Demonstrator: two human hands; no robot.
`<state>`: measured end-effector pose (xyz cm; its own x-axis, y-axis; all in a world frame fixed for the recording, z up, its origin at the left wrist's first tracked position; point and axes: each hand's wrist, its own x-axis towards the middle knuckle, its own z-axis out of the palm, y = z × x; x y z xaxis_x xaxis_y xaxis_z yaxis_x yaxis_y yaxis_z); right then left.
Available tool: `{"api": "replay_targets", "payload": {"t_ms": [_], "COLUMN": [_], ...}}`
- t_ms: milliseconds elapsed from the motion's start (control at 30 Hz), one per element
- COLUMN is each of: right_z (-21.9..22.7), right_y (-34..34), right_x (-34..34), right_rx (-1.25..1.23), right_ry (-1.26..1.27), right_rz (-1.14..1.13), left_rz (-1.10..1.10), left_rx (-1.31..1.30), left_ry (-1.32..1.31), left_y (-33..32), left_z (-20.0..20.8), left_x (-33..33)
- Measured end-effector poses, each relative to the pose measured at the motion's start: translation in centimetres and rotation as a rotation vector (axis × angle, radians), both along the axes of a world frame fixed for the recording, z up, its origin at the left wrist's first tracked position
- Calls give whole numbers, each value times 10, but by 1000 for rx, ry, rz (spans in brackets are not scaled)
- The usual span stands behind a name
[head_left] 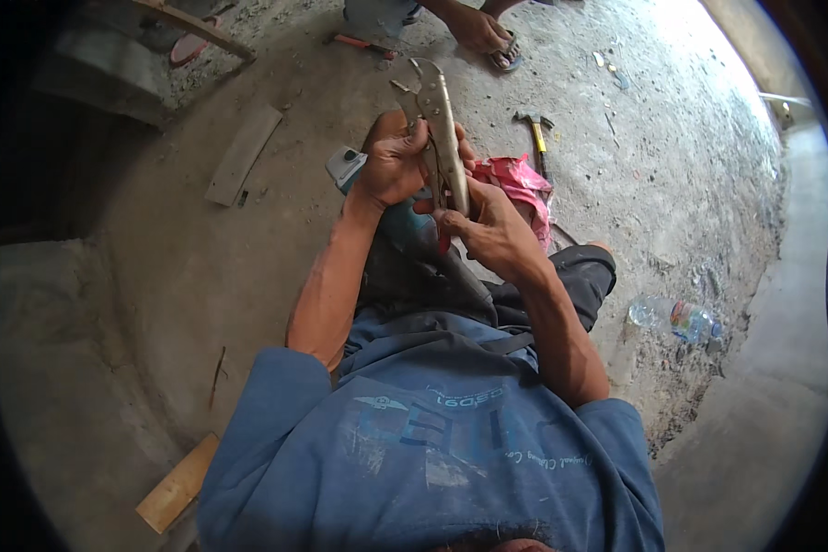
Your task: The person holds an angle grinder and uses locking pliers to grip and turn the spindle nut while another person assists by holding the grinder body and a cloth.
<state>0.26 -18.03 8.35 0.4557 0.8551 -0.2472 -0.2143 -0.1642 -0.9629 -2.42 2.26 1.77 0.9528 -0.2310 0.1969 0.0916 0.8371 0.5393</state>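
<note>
A pair of metal locking pliers (448, 138) stands up between my hands, its jaws pointing away from me. My left hand (397, 167) is closed around the left side, just below the jaws. Lower down, my right hand (499, 230) grips the handle end, thumb and fingers pressed against it. Something red shows at the bottom of the handles, partly covered by my fingers. Beneath my hands, across my lap, lies a teal power tool (407, 228), mostly hidden. A pale grey boxy end (346, 166) juts out left of my left wrist; I cannot tell whether it belongs to that tool.
A pink plastic bag (522, 189) lies beside my right hand, near a hammer (537, 138). Further off are a red-handled tool (363, 44) and another person's hand (478, 31). A flat board (245, 155), a wooden block (180, 484) and a plastic bottle (676, 318) rest on the floor.
</note>
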Motion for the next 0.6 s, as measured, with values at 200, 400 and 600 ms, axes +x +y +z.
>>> {"api": "replay_targets", "payload": {"t_ms": [200,400,600], "right_z": [19,7,0], "right_y": [2,-6,-10], "right_x": [3,13,17], "right_rx": [-94,-59,-87], "right_ry": [-56,95,11], "right_rz": [28,56,84], "left_rz": [67,52,108], "left_rx": [63,191,189], "left_ry": [70,98,149], "left_y": [-1,-2,-9], "left_z": [3,6,8], "left_x": [-3,1,1]}}
